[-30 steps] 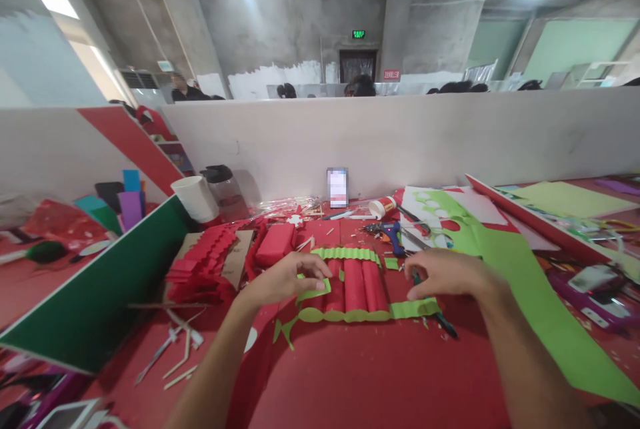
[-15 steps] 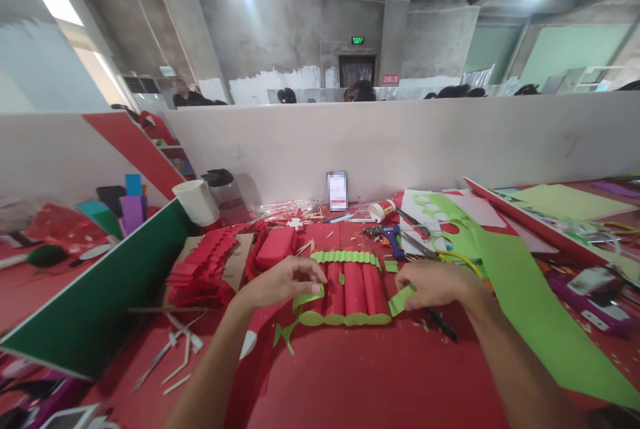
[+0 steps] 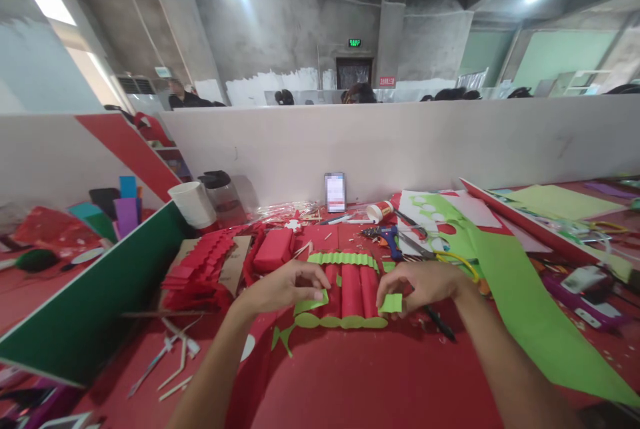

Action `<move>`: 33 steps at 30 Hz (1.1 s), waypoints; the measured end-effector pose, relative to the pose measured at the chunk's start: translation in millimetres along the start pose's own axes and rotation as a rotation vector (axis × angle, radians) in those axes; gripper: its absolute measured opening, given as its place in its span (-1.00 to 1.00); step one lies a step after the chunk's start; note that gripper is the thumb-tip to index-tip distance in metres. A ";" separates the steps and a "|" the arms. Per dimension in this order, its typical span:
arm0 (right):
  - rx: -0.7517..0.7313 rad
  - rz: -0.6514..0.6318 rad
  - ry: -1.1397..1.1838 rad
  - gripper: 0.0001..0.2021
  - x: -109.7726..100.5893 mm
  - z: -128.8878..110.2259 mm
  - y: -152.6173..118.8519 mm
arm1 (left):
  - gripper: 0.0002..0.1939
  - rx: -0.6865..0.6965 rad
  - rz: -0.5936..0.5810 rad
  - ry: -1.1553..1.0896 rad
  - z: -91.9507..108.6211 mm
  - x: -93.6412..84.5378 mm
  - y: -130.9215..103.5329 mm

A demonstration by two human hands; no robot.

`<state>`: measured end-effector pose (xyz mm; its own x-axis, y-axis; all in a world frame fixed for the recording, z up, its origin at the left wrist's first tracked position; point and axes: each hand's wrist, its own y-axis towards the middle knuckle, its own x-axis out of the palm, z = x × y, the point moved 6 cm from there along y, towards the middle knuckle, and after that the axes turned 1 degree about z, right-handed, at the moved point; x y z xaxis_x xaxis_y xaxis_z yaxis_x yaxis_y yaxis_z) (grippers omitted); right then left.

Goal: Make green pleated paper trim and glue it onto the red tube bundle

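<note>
Several red paper rolls lie side by side in the middle of the table, with a wavy green paper strip along their far end and scalloped green paper along the near end. At the left side of the rolls, my left hand pinches a green paper strip between thumb and fingers. My right hand, at their right side, is closed on a small green paper piece. A small green scrap rests on the rolls.
A blue glue gun and scissors lie behind my right hand. Long green paper stretches along the right. Folded red paper, a red box and a green board are left. A phone stands against the partition.
My right hand has moved left towards the rolls, and its green paper piece now shows flatter beside them. The left hand's strip has tilted slightly. The view has shifted a little.
</note>
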<state>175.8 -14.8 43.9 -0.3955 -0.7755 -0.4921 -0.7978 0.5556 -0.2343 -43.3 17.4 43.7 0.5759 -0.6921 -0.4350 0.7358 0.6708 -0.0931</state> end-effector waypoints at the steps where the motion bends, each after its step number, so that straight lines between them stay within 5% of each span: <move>1: -0.019 0.040 0.001 -0.69 -1.1 -2.0 2.9 | -0.75 0.000 -0.008 -0.012 0.8 1.1 0.1; 7: -0.124 0.303 -0.217 -0.69 -4.0 -13.6 24.7 | -0.69 0.054 -0.022 0.002 8.7 6.3 1.8; 16: 0.014 0.350 0.053 -0.72 15.1 0.3 49.7 | -0.75 0.099 -0.043 0.015 14.4 18.8 8.9; 33: 0.018 0.406 -0.031 -0.81 16.3 -12.4 57.1 | -0.74 0.058 -0.061 -0.085 12.4 23.9 15.4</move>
<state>118.2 0.6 32.9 -0.6629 -0.4825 -0.5726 -0.5712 0.8202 -0.0299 -13.8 7.8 42.9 0.5560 -0.7529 -0.3521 0.7883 0.6119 -0.0637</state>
